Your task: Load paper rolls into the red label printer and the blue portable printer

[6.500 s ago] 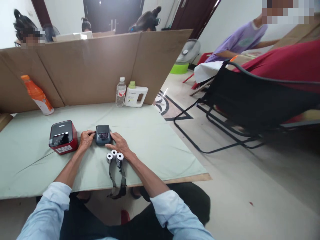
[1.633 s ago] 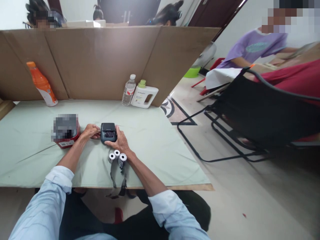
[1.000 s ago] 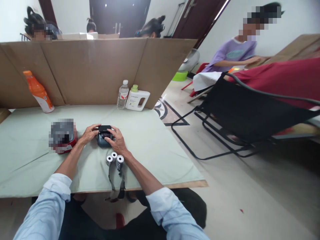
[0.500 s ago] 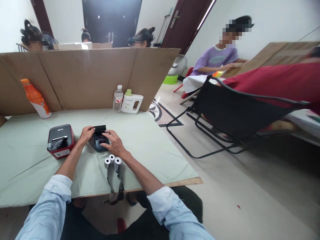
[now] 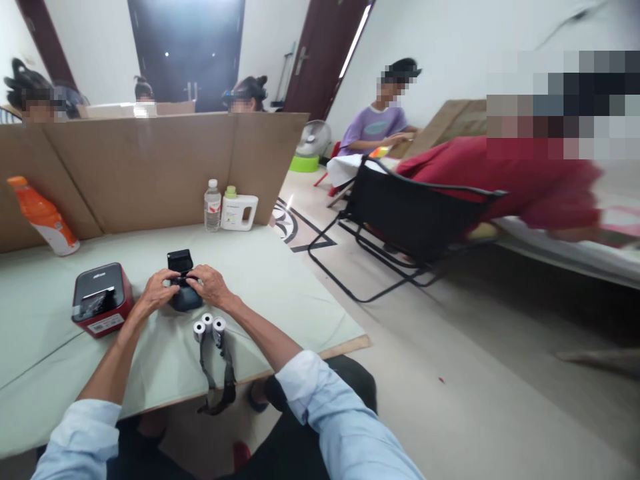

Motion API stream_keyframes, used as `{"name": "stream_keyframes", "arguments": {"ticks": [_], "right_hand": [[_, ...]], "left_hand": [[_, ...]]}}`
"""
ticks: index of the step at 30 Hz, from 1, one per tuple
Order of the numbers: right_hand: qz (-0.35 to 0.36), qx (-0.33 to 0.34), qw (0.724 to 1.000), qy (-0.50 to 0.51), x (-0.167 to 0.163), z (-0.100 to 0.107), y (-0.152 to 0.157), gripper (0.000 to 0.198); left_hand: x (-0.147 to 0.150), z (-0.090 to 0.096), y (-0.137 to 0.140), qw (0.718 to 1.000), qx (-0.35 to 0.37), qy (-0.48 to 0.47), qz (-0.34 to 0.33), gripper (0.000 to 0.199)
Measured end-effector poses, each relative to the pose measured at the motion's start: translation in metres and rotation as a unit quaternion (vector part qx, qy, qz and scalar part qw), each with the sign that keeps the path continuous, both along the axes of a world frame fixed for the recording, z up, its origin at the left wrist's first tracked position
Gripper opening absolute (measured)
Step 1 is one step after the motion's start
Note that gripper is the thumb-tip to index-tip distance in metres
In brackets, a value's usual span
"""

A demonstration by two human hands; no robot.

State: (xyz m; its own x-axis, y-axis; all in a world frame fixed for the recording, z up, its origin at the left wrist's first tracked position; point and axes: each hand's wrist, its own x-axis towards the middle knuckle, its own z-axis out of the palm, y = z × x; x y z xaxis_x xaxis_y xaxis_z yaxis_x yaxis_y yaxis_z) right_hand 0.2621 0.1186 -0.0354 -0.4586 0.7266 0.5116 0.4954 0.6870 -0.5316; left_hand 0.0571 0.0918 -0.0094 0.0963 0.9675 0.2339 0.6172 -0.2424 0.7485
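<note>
We are facing a white wall (image 5: 450, 40) and a dark double door (image 5: 187, 53), which is rising behind a brown cardboard partition (image 5: 155, 160). Right of that door, we are seeing a maroon door (image 5: 325, 60). A pale green cloth (image 5: 293, 300) is covering our table (image 5: 347, 346), and a black folding chair (image 5: 415, 213) is standing on the shiny floor (image 5: 450, 340).

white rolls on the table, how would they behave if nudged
The white rolls stand on end, so a push might tip them; being round, they'd probably roll once down. Their dark tails look floppy, drooping past the edge of the table.
</note>
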Motion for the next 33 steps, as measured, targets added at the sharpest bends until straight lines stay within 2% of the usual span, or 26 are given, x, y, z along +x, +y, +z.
{"name": "stream_keyframes", "arguments": {"ticks": [3, 5, 8, 14, 20, 24, 26, 29, 33], "right_hand": [[0.002, -0.008, 1.000, -0.017, -0.001, 0.005, 0.004, 0.011], [0.009, -0.007, 0.999, -0.032, 0.001, 0.009, 0.006, 0.020], [0.021, -0.005, 0.999, -0.046, 0.002, 0.014, 0.009, 0.035], [-0.013, 0.003, 0.998, -0.064, -0.008, 0.022, 0.012, 0.015], [-0.018, 0.000, 0.998, -0.066, -0.011, 0.027, 0.010, 0.009], [-0.020, -0.014, 0.999, -0.035, -0.009, 0.029, 0.007, 0.011], [-0.019, -0.015, 0.999, -0.023, -0.008, 0.030, 0.006, 0.013], [0.000, -0.011, 1.000, -0.002, -0.007, 0.030, 0.006, 0.010], [0.034, 0.005, 0.999, 0.003, -0.004, 0.028, 0.007, 0.024]], "left_hand": [[0.003, -0.001, 0.008, 0.998, 0.047, 0.047, -0.009, 0.025], [0.005, 0.000, 0.014, 0.996, 0.064, 0.059, -0.004, 0.022], [0.008, 0.004, 0.018, 0.996, 0.064, 0.069, -0.005, 0.029], [0.013, 0.018, 0.012, 0.992, 0.083, 0.090, -0.009, 0.039], [0.002, 0.013, 0.013, 0.994, 0.058, 0.086, -0.020, 0.036], [-0.002, 0.010, 0.017, 0.994, 0.043, 0.097, -0.020, 0.030], [0.001, 0.012, 0.017, 0.993, 0.051, 0.105, -0.023, 0.020], [0.006, 0.017, 0.016, 0.992, 0.066, 0.112, -0.009, 0.017], [0.012, 0.024, 0.010, 0.992, 0.058, 0.116, -0.012, 0.019]]}}
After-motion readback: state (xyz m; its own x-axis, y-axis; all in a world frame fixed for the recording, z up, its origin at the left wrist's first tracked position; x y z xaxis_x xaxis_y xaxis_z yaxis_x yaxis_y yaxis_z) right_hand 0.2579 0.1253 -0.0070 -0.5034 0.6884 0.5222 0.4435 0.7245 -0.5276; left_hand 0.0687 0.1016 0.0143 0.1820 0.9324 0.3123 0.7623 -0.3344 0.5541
